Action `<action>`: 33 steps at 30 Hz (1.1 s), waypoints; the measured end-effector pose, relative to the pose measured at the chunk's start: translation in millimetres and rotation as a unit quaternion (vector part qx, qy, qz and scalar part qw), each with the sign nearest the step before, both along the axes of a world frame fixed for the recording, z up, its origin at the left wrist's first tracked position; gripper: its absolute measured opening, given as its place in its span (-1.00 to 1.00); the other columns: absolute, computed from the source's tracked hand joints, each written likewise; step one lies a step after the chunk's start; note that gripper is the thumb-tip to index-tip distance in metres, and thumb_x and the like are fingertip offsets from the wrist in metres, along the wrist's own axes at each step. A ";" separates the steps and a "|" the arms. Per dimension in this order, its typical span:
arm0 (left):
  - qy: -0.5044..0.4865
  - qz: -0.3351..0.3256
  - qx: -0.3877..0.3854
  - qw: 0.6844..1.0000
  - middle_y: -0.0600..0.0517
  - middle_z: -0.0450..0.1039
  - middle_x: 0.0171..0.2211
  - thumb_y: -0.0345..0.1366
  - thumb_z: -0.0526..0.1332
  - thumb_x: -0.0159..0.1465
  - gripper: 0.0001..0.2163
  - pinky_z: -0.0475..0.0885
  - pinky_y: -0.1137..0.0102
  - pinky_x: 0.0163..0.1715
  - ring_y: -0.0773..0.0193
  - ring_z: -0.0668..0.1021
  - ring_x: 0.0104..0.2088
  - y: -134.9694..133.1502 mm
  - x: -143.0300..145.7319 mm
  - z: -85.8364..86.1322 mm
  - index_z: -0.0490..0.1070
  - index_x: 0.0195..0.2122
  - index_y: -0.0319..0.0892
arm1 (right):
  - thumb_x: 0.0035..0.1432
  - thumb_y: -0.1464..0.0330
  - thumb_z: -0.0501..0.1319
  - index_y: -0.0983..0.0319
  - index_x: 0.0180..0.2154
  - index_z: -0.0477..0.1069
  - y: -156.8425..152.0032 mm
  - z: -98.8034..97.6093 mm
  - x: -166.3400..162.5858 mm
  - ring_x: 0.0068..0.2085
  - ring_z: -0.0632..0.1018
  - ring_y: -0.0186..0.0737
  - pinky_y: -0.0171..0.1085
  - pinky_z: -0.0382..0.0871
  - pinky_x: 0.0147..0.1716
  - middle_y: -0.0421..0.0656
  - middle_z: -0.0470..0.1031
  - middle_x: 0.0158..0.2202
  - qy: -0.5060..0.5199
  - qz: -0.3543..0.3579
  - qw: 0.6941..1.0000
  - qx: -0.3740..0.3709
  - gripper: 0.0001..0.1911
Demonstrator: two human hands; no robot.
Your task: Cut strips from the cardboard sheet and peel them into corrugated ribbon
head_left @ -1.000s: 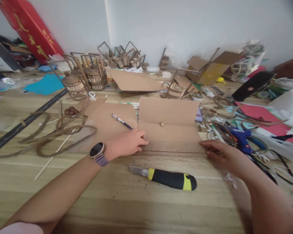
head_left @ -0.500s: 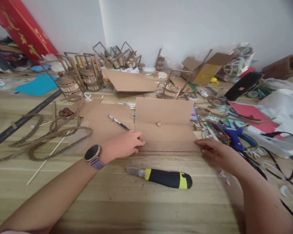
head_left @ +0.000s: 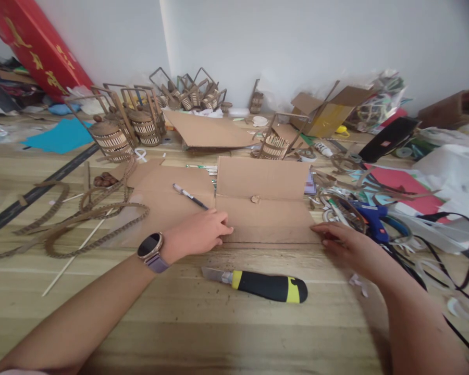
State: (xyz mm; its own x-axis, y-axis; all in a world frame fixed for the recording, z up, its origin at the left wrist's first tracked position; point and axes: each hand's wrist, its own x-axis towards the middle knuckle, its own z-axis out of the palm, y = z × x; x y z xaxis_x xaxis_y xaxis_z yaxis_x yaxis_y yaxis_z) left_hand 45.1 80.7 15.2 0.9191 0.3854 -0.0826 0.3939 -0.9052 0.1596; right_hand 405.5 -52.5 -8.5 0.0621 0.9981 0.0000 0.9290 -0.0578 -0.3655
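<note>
Creased cardboard sheet (head_left: 271,216) is sitting mid wooden bench (head_left: 172,333). Left hand (head_left: 203,232) has bent fingers on its near left corner, right hand (head_left: 346,245) has fingertips touching the near right one; honestly can't tell if either's actually pinching it. Utility knife (head_left: 263,285) lies nearer the bench's front edge, blade out. Blue glue gun (head_left: 375,219) is over toward the right edge.

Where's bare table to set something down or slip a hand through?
Most room: table between left forearm and right forearm, nearer than the knife; just specks there. Narrow: speckled strip between knife and cardboard. Crowded: coiled strips at left, glue gun and tangled strips past the right hand, baskets behind.
</note>
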 end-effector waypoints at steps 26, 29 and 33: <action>0.027 -0.029 -0.073 0.997 -0.03 0.45 0.03 -0.53 0.16 0.32 -0.76 0.31 0.35 0.07 0.20 0.47 0.01 13.8 -2.2 5.0 0.52 -0.05 -0.21 | 0.03 0.14 0.08 0.16 -0.13 0.49 4.6 -11.3 11.0 -0.08 0.60 0.10 0.04 0.46 0.01 0.04 0.58 -0.07 0.009 -0.013 1.000 0.016 -0.57; 0.031 -0.022 -0.083 0.996 -0.03 0.44 0.04 -0.49 0.22 0.30 -0.77 0.32 0.35 0.06 0.19 0.46 0.02 13.8 -2.3 7.7 0.51 -0.03 -0.22 | 0.03 0.13 0.08 0.14 -0.13 0.49 4.7 -14.6 14.3 -0.08 0.60 0.09 0.03 0.47 0.00 0.02 0.59 -0.09 0.006 -0.010 1.000 0.021 -0.58; 0.036 -0.013 -0.085 0.996 -0.03 0.43 0.05 -0.46 0.27 0.27 -0.76 0.32 0.33 0.05 0.16 0.46 0.02 12.4 -2.1 8.3 0.51 -0.03 -0.23 | 0.05 0.12 0.08 0.16 -0.12 0.50 4.9 -18.1 17.5 -0.05 0.59 0.09 0.04 0.45 0.03 0.02 0.58 -0.06 0.004 -0.010 1.000 0.018 -0.57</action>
